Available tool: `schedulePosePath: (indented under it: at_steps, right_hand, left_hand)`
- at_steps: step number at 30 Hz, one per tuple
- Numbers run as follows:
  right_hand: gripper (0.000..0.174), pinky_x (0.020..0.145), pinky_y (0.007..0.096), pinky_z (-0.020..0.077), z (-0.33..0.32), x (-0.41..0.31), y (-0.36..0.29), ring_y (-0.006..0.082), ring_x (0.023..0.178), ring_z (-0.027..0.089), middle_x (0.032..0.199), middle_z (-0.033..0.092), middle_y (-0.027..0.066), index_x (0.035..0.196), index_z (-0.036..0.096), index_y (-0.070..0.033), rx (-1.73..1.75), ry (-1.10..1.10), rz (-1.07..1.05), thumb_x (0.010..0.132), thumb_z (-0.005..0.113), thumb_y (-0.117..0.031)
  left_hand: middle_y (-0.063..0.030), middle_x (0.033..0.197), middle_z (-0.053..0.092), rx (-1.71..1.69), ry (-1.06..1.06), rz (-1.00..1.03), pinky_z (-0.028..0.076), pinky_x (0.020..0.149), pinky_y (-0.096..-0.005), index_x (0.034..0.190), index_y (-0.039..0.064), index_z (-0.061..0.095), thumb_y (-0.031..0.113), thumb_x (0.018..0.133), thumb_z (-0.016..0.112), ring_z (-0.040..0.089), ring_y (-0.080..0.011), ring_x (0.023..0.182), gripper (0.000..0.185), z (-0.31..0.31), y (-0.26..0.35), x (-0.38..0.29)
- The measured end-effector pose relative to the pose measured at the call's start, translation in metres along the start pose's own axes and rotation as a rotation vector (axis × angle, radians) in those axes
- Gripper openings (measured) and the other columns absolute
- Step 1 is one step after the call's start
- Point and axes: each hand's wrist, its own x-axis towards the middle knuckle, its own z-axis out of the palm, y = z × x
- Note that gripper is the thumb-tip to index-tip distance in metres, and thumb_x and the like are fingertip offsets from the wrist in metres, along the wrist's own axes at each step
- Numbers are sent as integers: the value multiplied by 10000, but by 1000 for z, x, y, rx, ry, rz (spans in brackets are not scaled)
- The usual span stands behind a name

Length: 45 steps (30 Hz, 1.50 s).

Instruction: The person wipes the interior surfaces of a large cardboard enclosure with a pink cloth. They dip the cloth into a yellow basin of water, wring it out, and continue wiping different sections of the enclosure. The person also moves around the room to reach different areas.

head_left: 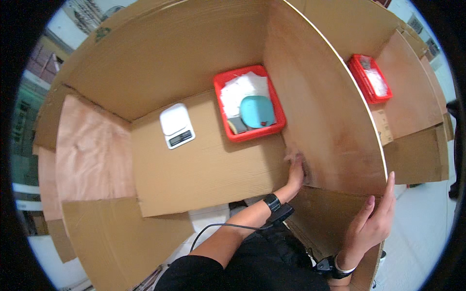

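Note:
My left hand point(296, 169) reaches down to the foot of an upright wooden panel point(320, 120), close to the cardboard floor point(218, 171). Motion blurs its fingers, and whether anything is in them cannot be made out. At the near top corner of the same panel is my right hand point(375, 222), thumb and fingers apart, with nothing held. Ahead of the left hand stands a red plastic basket point(238, 137) with white sheets or bags point(240, 89), a teal rounded object point(256, 111) and a dark grey block point(237, 124) inside. Farther left lies a white digital scale point(176, 122).
Tall cardboard walls point(174, 54) enclose the far side, with a wooden panel point(96, 152) at left. A cardboard flap point(123, 232) hangs at near left. Beyond the right panel, another bay holds a red basket point(364, 82). A black cable point(214, 224) runs across my left forearm.

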Motion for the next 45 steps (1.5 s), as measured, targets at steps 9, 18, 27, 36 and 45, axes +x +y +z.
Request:
schedulePosePath:
  at_steps: [9, 18, 27, 36, 45]
  right_hand:
    - [441, 1076, 437, 356, -7, -36, -14, 343, 1258, 493, 1339, 532, 200, 1328, 548, 17, 541, 56, -233, 1017, 441, -278]
    - [514, 1142, 433, 318, 118, -161, -173, 264, 1375, 390, 1446, 463, 131, 1477, 361, -111, 1969, -1447, 623, 1041, 358, -383]
    - [385, 970, 435, 396, 73, -192, -394, 230, 1184, 476, 1239, 517, 107, 1258, 496, -101, 361, -902, -1349, 987, 460, -372]
    - [613, 1182, 479, 145, 32, -237, -652, 397, 1464, 167, 1578, 169, 257, 1491, 245, 36, 1683, -538, -678, 992, 422, -273]
    - [605, 1193, 485, 76, 73, -217, -748, 401, 1468, 147, 1571, 165, 276, 1508, 188, 59, 1776, -544, -554, 1014, 360, -246]
  left_hand:
    - [-120, 1498, 396, -630, -557, 114, 265, 1174, -462, 1483, 54, 289, 376, 1059, 283, 369, -267, 1391, 532, -29, 268, -121]
    - [-241, 1435, 443, 1394, -445, 874, 280, 1131, -538, 1262, 56, 591, 316, 845, 676, 361, -383, 1384, 499, -162, 330, -271]
    - [-233, 1169, 589, 1890, 1053, 921, 467, 906, -466, 1229, 51, 609, 219, 830, 694, 573, -397, 1093, 441, -371, 530, -413]
    - [-294, 927, 644, 1606, 1239, 206, 487, 779, -535, 1278, 49, 518, 266, 924, 564, 616, -474, 895, 417, -417, 592, -431]
    - [-247, 820, 645, 1664, 1339, 137, 473, 642, -499, 1384, 119, 489, 207, 928, 595, 631, -435, 770, 476, -401, 592, -426]
